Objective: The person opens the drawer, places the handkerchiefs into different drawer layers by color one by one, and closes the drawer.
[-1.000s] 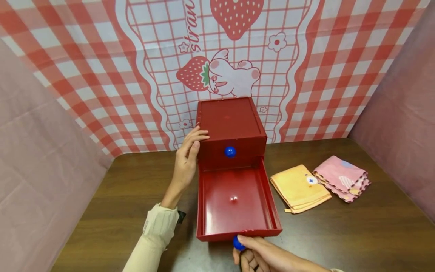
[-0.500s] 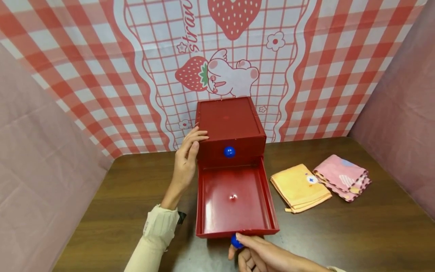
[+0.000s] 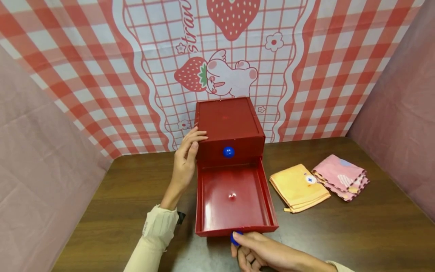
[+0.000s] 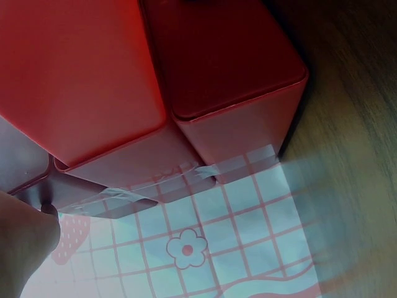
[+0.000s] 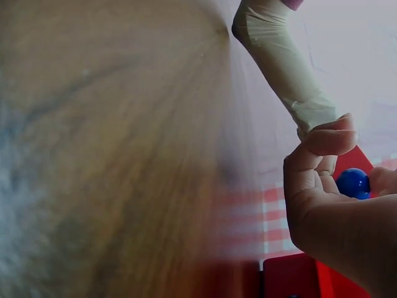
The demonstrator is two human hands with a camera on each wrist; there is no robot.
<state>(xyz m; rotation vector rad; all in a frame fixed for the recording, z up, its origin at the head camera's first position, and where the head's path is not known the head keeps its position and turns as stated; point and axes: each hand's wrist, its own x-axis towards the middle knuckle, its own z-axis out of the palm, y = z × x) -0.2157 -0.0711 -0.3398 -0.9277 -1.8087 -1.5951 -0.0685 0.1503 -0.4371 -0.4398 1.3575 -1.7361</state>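
A red two-drawer box (image 3: pixel 227 117) stands against the back cloth. Its upper drawer is closed, with a round blue knob (image 3: pixel 229 152) on the front. The lower drawer (image 3: pixel 234 211) is pulled far out and has nothing in it. My left hand (image 3: pixel 183 162) rests against the box's upper left side, fingertips over the top edge; part of this hand (image 4: pixel 25 239) shows in the left wrist view. With thumb and fingers, my right hand (image 3: pixel 261 249) pinches the lower drawer's blue knob (image 5: pixel 352 183), which is partly covered in the head view.
On the wooden table (image 3: pixel 112 211), right of the drawer, lies a folded yellow cloth (image 3: pixel 299 189). A folded pink cloth (image 3: pixel 340 175) touches its far right corner. Behind hangs a checked strawberry cloth (image 3: pixel 136 94); pink fabric (image 3: pixel 44 124) walls both sides.
The lower drawer has slid slightly inward, toward the box, with my right hand still pinching its knob. My left hand stays in place on the box, and the cloths lie unmoved.
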